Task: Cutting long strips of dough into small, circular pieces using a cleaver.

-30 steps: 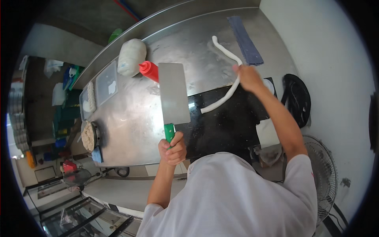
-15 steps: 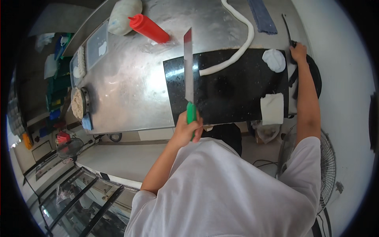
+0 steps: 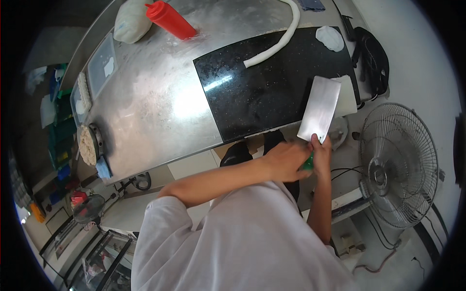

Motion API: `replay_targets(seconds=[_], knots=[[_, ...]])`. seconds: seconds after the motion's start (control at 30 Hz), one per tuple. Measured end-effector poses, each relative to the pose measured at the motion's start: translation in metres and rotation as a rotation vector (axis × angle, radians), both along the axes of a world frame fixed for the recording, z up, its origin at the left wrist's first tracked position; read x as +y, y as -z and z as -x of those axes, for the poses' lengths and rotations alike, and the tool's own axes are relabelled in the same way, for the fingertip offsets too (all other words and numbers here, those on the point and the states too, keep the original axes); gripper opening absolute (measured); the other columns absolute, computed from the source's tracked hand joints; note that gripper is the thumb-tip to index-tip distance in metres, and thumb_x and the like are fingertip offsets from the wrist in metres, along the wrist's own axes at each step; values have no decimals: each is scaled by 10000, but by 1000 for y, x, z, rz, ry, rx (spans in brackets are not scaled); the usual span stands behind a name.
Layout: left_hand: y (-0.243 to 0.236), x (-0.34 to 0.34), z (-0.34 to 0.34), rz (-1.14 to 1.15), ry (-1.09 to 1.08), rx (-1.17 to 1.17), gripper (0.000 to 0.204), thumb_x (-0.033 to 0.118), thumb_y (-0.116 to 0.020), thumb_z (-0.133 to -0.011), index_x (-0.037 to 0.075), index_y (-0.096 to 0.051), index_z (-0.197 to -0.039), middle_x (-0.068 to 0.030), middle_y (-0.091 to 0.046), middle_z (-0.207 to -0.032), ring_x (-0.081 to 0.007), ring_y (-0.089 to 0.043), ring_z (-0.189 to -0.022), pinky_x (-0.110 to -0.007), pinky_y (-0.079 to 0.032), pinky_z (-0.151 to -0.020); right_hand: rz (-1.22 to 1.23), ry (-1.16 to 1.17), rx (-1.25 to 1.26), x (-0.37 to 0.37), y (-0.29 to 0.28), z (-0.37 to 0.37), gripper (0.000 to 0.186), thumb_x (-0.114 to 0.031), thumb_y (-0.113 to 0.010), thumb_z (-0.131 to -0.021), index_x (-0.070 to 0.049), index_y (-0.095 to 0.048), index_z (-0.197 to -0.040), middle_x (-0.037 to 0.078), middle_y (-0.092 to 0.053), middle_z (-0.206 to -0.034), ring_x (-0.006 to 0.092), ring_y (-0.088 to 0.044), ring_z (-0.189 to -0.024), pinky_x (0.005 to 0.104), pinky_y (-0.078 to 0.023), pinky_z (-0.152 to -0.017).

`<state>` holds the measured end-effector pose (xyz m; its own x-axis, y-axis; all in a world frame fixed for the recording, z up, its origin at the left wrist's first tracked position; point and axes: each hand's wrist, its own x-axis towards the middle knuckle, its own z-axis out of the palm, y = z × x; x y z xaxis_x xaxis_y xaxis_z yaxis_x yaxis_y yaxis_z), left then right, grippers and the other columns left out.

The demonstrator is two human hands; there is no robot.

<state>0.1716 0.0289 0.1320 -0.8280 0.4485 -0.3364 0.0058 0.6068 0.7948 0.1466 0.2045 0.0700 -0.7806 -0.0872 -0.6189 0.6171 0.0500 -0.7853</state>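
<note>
1. Evidently the white, dough-like rope (image 3: 272,51) is already formed: one long, curved length, its near end on the black board (image 3: 252,106), the rest running beyond the board's far edge over the metal worktop (image 3: 155,77) and out of view.
2. No cut shows along its visible part; as I judge it, any dividing is undone, and how much work remains is unclear.
3. The cleaver (image 3: 319,110) is well apart from the rope, its blade tilted over the board's near right corner, before a folded white cloth (image 3: 347,99).
4. Just off that corner, the right hand (image 3: 322,155) has its fingers closed around the cleaver where blade meets handle, thumb against the blade.
5. The left hand (image 3: 286,162), beside it, has fingers bent at the green handle; blur hides whether they grip.
</note>
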Motion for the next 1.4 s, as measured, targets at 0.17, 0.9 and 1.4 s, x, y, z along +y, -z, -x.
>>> replay_targets(seconds=[0.17, 0.9, 1.4], knots=[[104, 18, 86, -145, 34, 1013, 394, 417, -608, -846, 50, -694, -962, -89, -647, -999, -288, -610, -978, -504, -289, -1154, -334, -452, -44, 1, 6, -26, 332, -193, -646, -936, -5, -532, -1184, 42, -588, -741, 79, -590, -680, 240, -455, -512], [147, -31, 34, 77, -360, 1051, 309, 396, -636, -593, 107, -621, -702, -52, -593, -831, -258, -549, -789, -432, -435, -788, -662, -966, 325, -30, 5, -11, 313, -228, -634, -939, 30, -466, -994, 257, -623, -657, 463, -652, -646, 528, -507, -551], [141, -100, -110, 396, -669, 881, 170, 279, -563, -566, 116, -548, -612, -37, -575, -735, -250, -494, -672, -402, -331, -643, -461, -1380, 222, -96, 14, -73, 287, -239, -613, -940, -4, -474, -1027, 242, -666, -756, 421, -692, -797, 532, -545, -709]])
